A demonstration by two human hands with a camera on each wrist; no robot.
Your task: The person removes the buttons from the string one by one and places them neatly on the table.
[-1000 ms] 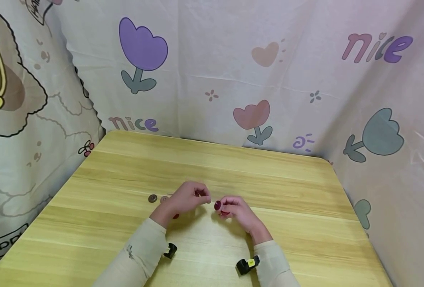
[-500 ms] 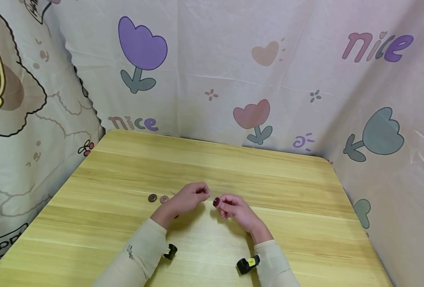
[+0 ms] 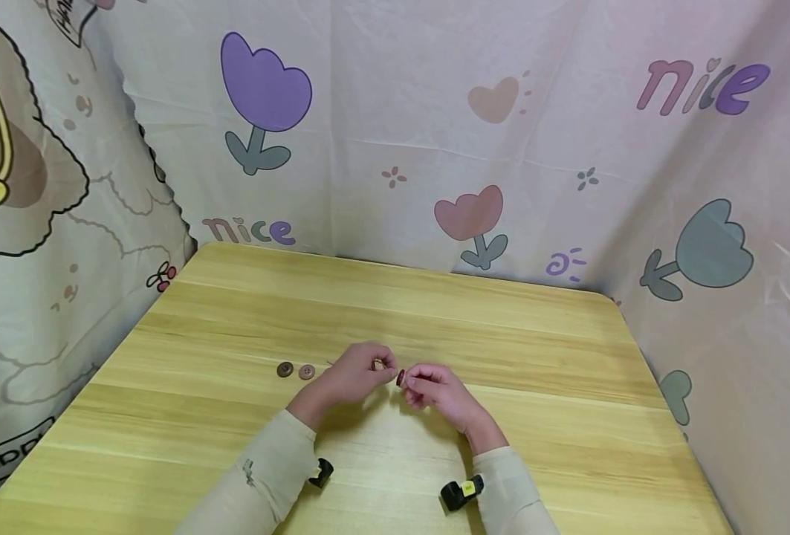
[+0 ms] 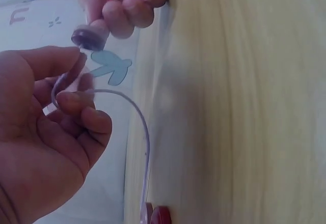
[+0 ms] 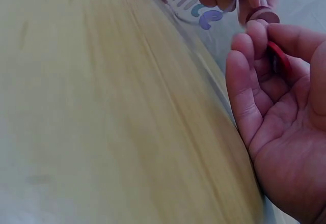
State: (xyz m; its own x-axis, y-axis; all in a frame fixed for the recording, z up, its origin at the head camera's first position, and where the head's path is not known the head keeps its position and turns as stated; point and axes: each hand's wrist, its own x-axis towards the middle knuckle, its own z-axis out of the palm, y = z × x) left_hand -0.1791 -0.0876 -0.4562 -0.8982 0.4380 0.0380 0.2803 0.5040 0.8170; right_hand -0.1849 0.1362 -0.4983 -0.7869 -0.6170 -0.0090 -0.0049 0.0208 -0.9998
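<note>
My left hand [image 3: 354,375] pinches a thin pale cord [image 4: 146,132] near its end, thumb against fingertips. Close in front of it, my right hand [image 3: 438,390] pinches a dark red button [image 4: 87,37] by its edge. The cord's end is at this button's face; whether it passes through a hole I cannot tell. A brighter red button [image 5: 278,58] sits inside the curled fingers of my right hand. From the left hand the cord loops down to a red button [image 4: 161,216] and a pinkish one [image 4: 147,213] at the left wrist view's lower edge.
On the wooden table [image 3: 535,342], left of my left hand, lie a dark brown button [image 3: 285,369] and a pinkish-brown button [image 3: 307,371]. Black wrist cameras [image 3: 460,493] sit by both sleeves. A printed curtain [image 3: 381,111] stands behind the table.
My left hand has shifted slightly right, closing the gap to the dark red button. That button has turned more edge-on to the head view. The red button by my left wrist is now hidden there.
</note>
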